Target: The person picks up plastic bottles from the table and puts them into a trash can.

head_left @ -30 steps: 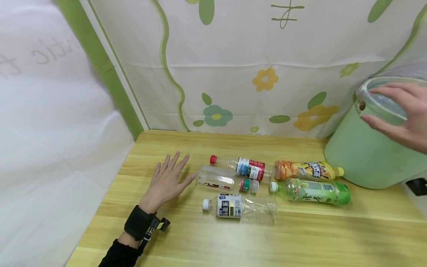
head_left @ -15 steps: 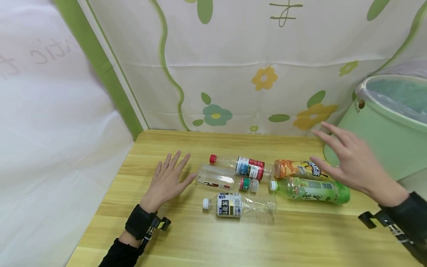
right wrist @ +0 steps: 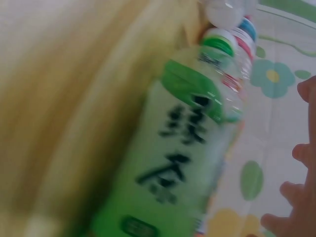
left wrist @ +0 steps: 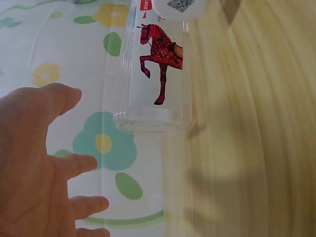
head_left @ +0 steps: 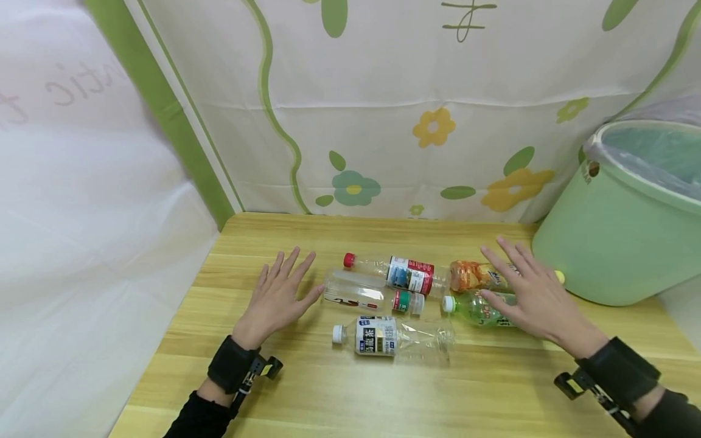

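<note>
My left hand has its fingers spread and holds nothing, left of a clear bottle with a horse picture. Over the right end of the green tea bottle is my right hand, fingers spread and grasping nothing; whether it touches the bottle I cannot tell. The hand partly covers an orange-and-yellow drink bottle behind. A red-capped bottle lies behind the horse bottle. Nearest the front is a clear bottle with a white label. All lie on their sides.
A pale green bin with a clear liner stands at the right, behind the right hand. The wooden table ends at a flower-patterned curtain at the back. White cloth hangs on the left.
My right hand has come from over the bin, moving left and down to the bottles at the right. The left hand and the bottles stay nearly where they were.
</note>
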Tool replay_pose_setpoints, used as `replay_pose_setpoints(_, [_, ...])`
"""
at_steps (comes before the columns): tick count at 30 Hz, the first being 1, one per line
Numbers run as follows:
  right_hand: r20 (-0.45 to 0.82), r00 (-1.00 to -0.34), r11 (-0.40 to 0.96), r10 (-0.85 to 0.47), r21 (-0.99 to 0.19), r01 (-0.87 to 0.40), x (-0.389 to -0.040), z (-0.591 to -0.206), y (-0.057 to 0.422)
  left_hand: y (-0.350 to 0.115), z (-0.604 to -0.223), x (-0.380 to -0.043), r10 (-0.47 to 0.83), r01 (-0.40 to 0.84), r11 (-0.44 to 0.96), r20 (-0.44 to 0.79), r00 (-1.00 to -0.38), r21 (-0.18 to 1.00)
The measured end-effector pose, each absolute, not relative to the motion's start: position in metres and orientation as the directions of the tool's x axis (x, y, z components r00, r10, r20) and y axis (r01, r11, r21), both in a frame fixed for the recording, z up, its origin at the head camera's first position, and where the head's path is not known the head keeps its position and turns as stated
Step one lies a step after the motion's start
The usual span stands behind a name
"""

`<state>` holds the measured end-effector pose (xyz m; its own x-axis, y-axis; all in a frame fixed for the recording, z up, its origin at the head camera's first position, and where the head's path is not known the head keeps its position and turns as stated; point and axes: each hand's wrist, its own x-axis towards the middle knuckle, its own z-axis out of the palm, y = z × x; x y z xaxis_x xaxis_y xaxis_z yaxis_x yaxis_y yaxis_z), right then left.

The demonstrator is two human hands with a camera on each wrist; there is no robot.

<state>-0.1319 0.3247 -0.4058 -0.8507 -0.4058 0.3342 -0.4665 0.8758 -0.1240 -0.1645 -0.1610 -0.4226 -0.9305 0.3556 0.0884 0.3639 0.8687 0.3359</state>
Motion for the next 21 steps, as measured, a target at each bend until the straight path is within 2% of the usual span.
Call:
replay_pose_setpoints(6, [0.288, -0.871, 0.889, -0.398, -0.114, -0.444, -0.125, -0.424, 0.32, -0.158, -0.422, -0.162, 0.368, 0.374, 0.86, 0.086, -0.926, 0.346])
replay_pose_setpoints(21, [0.309, -0.858, 0.88, -0.41, -0.114, -0.462, -0.123, -0.433, 0.321, -0.144, -0.419, -0.156, 0.451, 0.462, 0.818, 0.119, -0.885, 0.343])
